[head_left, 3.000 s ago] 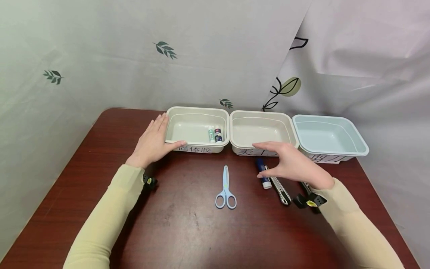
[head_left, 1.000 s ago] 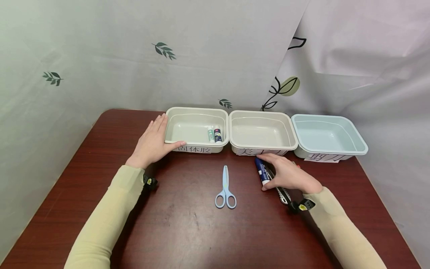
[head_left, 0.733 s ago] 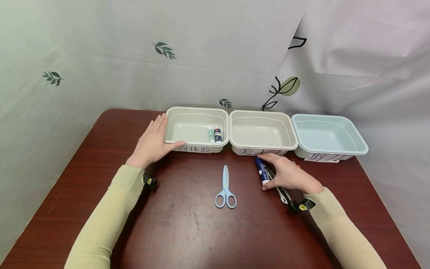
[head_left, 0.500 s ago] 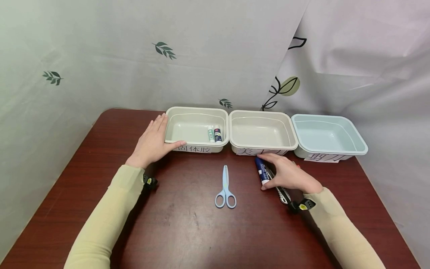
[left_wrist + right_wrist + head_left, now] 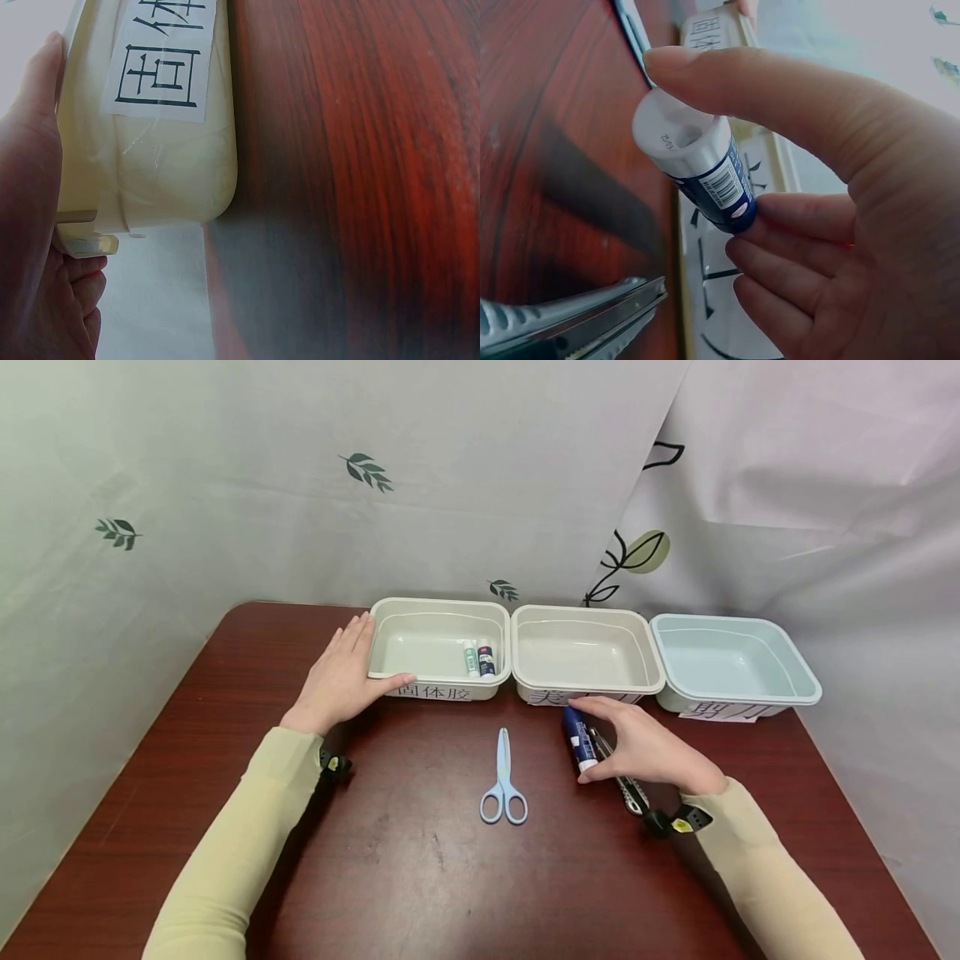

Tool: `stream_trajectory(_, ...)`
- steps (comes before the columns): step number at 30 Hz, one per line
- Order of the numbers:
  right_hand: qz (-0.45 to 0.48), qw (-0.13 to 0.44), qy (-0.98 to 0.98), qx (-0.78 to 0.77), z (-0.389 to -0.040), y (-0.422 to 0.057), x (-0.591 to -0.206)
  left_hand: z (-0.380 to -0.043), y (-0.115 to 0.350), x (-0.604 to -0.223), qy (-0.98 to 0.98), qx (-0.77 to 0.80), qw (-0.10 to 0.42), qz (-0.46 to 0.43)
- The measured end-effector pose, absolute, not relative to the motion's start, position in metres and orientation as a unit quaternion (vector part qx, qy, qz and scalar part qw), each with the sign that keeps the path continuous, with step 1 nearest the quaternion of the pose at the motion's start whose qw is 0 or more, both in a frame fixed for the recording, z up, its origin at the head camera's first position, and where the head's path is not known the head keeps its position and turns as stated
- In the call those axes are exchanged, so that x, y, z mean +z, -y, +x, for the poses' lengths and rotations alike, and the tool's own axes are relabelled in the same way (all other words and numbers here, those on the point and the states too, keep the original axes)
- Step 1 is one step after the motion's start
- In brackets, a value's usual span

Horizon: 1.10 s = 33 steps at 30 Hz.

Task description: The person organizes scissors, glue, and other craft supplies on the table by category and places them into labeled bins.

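Against the left corner of the left beige bin (image 5: pixel 442 692) rests my left hand (image 5: pixel 337 677), its fingers straight along the side rim and its thumb along the front. My right hand (image 5: pixel 637 745) pinches a dark blue glue stick (image 5: pixel 579 739) between thumb and fingers. In the right wrist view the glue stick's white end (image 5: pixel 679 135) tilts toward the camera, above its shadow on the table. Beside it, partly hidden by the hand, lies a utility knife (image 5: pixel 632 793). A light blue pair of scissors (image 5: pixel 503 777) lies on the table between the hands.
Two small glue sticks, one green (image 5: pixel 471 658) and one navy (image 5: pixel 486 658), lie in the left bin. A middle beige bin (image 5: pixel 588 683) and a light blue bin (image 5: pixel 738 697) continue the row at the back. Paper labels with Chinese characters front all three bins.
My right hand comes down over the glue stick, takes hold of it and shifts it slightly left, away from the utility knife. The left hand stays at the bin.
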State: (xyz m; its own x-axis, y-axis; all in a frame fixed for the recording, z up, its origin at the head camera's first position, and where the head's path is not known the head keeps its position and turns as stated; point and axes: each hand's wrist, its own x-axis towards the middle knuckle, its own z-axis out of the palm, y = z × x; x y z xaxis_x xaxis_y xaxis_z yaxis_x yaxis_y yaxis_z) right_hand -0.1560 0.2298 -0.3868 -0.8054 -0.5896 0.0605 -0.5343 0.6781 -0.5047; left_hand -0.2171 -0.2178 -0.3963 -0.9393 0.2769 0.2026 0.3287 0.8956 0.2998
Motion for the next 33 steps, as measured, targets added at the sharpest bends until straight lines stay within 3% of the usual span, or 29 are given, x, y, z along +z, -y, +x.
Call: stream_trajectory(33,-0.343,0.016,-0.888,-0.306,-0.140,-0.199,-0.342,-0.218,0.219,-0.397,0.971,-0.167,0.073,-0.154)
